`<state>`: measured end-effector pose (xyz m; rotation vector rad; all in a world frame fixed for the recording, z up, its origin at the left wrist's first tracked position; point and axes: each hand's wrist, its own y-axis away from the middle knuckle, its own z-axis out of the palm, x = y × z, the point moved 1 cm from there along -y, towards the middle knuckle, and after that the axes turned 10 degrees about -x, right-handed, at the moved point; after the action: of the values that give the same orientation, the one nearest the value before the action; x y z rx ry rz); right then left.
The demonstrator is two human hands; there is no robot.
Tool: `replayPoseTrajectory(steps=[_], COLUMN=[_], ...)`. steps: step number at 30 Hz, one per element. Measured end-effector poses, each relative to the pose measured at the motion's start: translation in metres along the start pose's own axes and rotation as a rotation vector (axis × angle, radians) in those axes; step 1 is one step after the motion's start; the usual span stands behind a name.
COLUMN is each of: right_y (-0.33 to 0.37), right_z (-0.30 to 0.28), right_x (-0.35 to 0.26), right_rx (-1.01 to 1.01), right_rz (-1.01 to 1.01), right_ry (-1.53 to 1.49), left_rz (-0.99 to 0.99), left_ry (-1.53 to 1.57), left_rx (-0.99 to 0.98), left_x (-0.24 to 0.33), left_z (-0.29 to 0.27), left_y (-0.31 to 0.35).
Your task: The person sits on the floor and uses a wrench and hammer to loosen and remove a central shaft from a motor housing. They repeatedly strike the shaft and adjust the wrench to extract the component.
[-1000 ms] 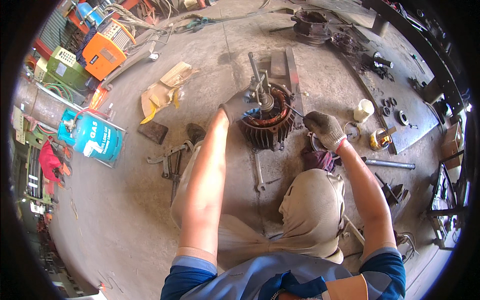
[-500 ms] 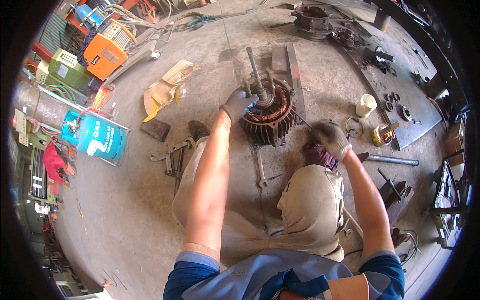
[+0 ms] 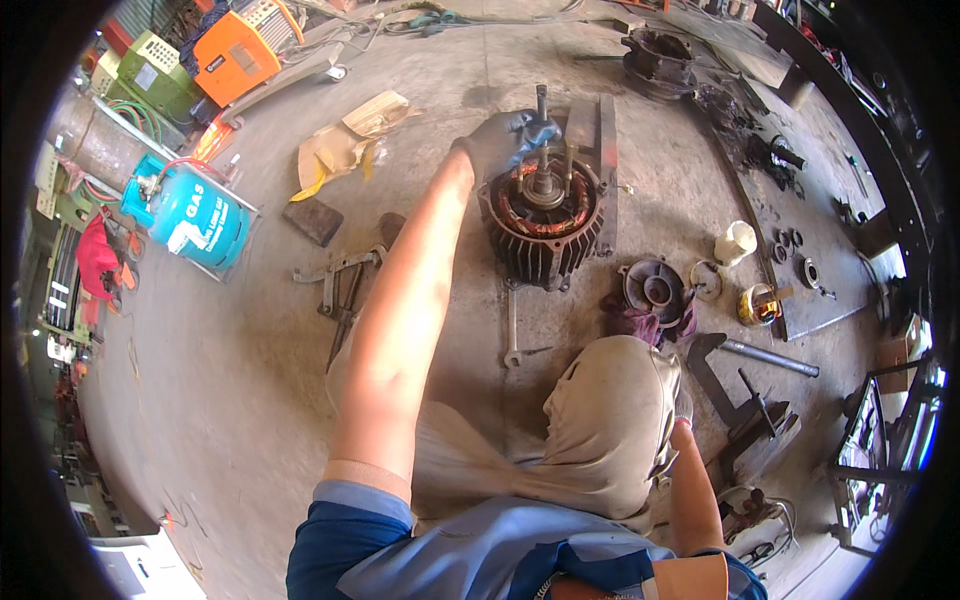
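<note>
At upper centre, a finned dark metal motor housing (image 3: pixel 545 255) is stood on the grey concrete floor (image 3: pixel 250 390); the upright metal rod (image 3: pixel 541 98) above it is gripped by the fingers of the grey-gloved left hand (image 3: pixel 510 140). The right hand (image 3: pixel 684 404), lower right, is partly hidden by the beige-trousered knee (image 3: pixel 610 390); its fingers cannot be judged. Right of centre, a brown stick (image 3: pixel 776 296) is held in a yellow tin (image 3: pixel 750 307), near a round dark metal cover (image 3: pixel 654 288) laid on purple cloth (image 3: pixel 632 325).

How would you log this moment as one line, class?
left hand: on puller standing in motor | right hand: beside knee, partly hidden | floor: wrench, round cover, purple cloth
</note>
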<state>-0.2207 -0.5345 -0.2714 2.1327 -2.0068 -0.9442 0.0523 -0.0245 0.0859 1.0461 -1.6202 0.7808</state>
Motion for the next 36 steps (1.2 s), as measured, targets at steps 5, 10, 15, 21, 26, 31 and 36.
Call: replayPoseTrajectory(steps=[5, 10, 15, 21, 26, 31, 36], right_y=[0.012, 0.039, 0.045, 0.039, 0.036, 0.037, 0.04], right_z=[-0.006, -0.04, -0.046, -0.026, -0.027, -0.031, -0.029], right_x=[-0.026, -0.075, -0.085, -0.067, -0.071, -0.074, -0.065], right_rx=[0.069, 0.141, 0.132, 0.152, 0.187, 0.162, 0.162], right_rz=[-0.131, -0.114, -0.102, -0.004, 0.044, 0.06, 0.018], right_ry=[0.197, -0.118, -0.089, -0.207, -0.308, -0.333, -0.279], left_rz=[-0.058, -0.005, 0.115, -0.3, -0.158, -0.05, -0.04], left_ry=[-0.095, 0.154, 0.237, -0.745, -0.719, -0.314, -0.064], left_rx=[0.311, 0.277, 0.159, 0.519, 0.482, 0.216, 0.038], left_x=[-0.005, -0.007, 0.008, 0.045, 0.041, 0.022, 0.023], left_z=[0.017, 0.017, 0.014, 0.039, 0.038, 0.015, 0.005], left_y=[-0.015, -0.025, -0.022, -0.005, -0.011, -0.008, -0.007])
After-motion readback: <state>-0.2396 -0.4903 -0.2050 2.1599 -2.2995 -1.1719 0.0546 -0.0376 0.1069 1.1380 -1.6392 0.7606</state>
